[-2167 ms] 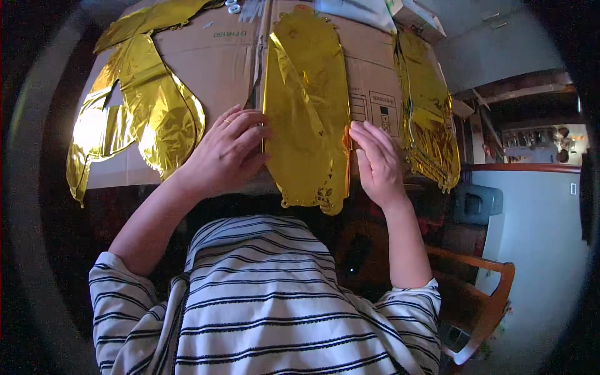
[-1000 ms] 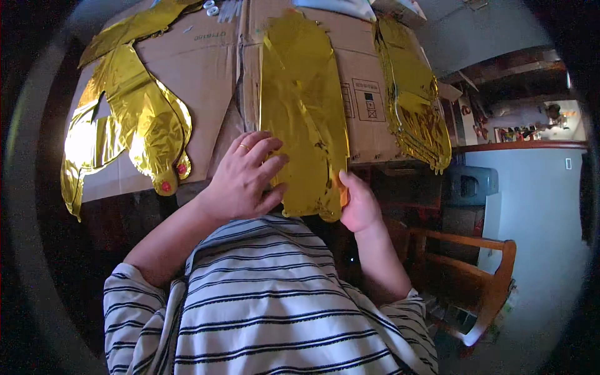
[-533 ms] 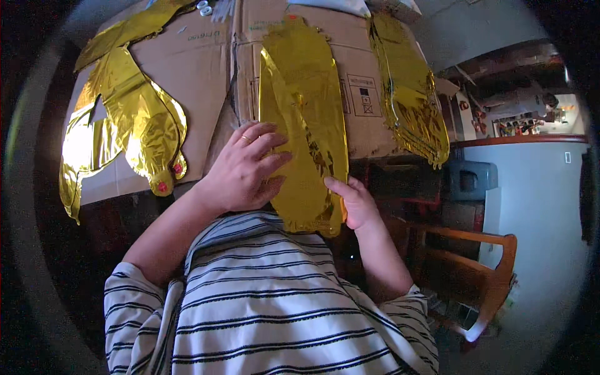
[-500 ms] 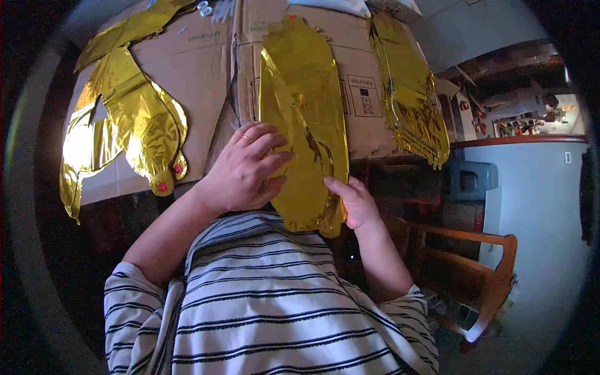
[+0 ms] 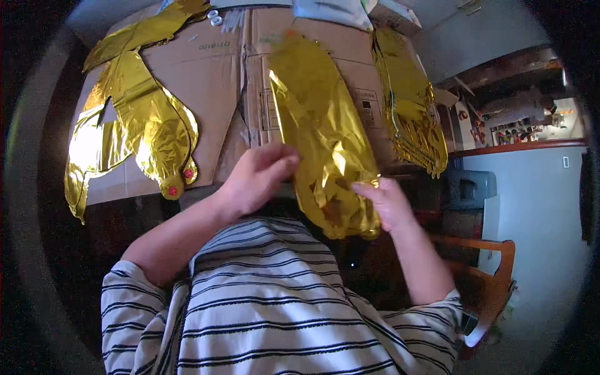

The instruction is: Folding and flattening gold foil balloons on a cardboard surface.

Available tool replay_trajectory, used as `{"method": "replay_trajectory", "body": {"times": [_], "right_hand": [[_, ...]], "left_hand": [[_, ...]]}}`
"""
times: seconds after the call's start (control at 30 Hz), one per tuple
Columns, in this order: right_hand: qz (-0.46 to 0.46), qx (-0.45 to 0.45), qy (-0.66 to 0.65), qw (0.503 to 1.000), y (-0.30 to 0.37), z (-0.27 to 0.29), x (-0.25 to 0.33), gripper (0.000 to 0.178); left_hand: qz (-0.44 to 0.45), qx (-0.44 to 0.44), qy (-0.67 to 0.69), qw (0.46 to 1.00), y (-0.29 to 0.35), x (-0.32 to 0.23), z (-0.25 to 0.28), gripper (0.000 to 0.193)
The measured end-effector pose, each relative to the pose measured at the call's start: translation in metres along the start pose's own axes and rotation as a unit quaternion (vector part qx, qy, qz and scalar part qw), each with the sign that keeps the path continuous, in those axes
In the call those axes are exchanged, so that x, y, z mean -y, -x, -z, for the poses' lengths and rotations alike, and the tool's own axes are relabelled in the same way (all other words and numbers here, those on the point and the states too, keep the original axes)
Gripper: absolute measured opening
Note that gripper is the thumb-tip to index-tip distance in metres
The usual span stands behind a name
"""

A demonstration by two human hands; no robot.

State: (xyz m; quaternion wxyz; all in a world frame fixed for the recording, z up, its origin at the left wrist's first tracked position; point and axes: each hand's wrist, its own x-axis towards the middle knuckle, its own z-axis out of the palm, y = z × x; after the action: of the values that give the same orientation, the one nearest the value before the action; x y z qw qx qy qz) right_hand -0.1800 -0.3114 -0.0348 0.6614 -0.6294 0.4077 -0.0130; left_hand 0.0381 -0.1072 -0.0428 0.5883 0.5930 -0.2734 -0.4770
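A long, flat gold foil balloon [image 5: 328, 131], uninflated and wrinkled, stretches from the cardboard toward my body. Its near end hangs past the cardboard's edge. Thumb and fingers of my right hand [image 5: 389, 203] pinch its right edge close to the rounded near end. At its left edge, my left hand [image 5: 262, 178] is closed, thumb and fingers drawn together. A slight blur hides whether those fingers grip the foil.
Flat cardboard [image 5: 212, 81] covers the table. Gold foil pieces [image 5: 153, 119] with red dots lie left; stacked gold foil [image 5: 409, 100] lies right. White rings [image 5: 215, 20] and a white plastic bag [image 5: 334, 12] sit far back. A wooden chair [image 5: 500, 269] stands right.
The balloon's near end has swung right with my right hand, and its surface has crumpled. My left hand has shifted off the foil's face to its edge, fingers now drawn together.
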Motion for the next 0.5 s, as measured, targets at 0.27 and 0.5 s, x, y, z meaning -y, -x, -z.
{"method": "replay_trajectory", "body": {"times": [0.27, 0.5], "right_hand": [[0.238, -0.123, 0.606, 0.749, 0.048, 0.014, 0.164, 0.034], [0.327, -0.290, 0.780, 0.448, 0.038, -0.033, 0.179, 0.011]], "left_hand": [[0.145, 0.224, 0.461, 0.847, -0.094, -0.031, -0.027, 0.101], [-0.103, 0.126, 0.486, 0.859, -0.182, -0.126, -0.030, 0.120]]}}
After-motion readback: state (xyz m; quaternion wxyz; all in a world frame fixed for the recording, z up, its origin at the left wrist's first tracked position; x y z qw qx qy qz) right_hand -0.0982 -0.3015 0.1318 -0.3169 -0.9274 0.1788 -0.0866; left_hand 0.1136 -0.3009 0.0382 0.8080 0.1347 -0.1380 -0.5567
